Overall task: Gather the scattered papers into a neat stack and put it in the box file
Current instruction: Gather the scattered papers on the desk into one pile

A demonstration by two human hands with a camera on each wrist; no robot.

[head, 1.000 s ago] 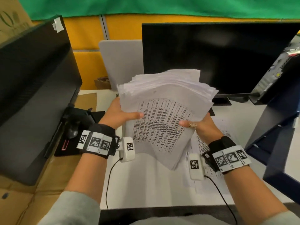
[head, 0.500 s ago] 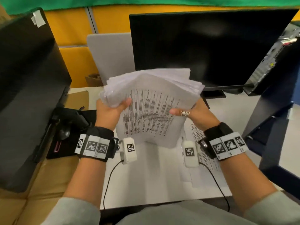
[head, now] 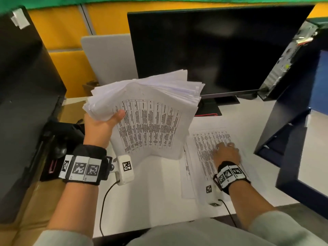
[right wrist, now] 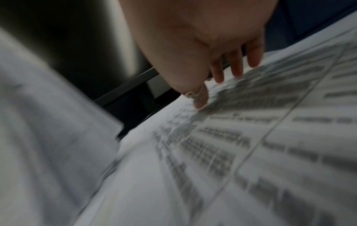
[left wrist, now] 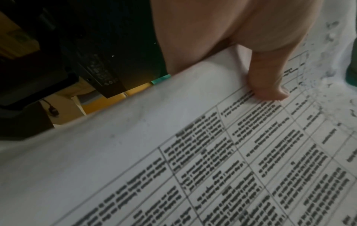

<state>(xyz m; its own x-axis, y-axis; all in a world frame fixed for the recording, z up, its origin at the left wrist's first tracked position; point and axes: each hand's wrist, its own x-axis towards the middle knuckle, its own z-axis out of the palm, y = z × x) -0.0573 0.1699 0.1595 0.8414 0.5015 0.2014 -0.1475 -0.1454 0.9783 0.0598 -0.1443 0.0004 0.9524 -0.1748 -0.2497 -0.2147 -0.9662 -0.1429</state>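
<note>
My left hand (head: 101,126) holds a thick, uneven stack of printed papers (head: 150,121) up above the desk, thumb (left wrist: 266,85) pressed on the top sheet (left wrist: 212,152). The stack's far edges fan out unevenly. My right hand (head: 226,151) rests with straight fingers (right wrist: 218,75) on loose printed sheets (head: 207,148) lying flat on the white desk (head: 150,192) to the right; that view is blurred. A dark blue box file (head: 287,132) stands open at the right edge of the desk.
A black monitor (head: 204,50) stands behind the papers, another black monitor (head: 21,103) at the left. A grey laptop lid (head: 108,57) leans at the back. A computer case (head: 287,59) leans at the right. A black mouse and pad (head: 58,150) lie at the left.
My right hand let go of the stack and dropped onto the loose sheets on the desk at the right. My left hand now holds the stack alone.
</note>
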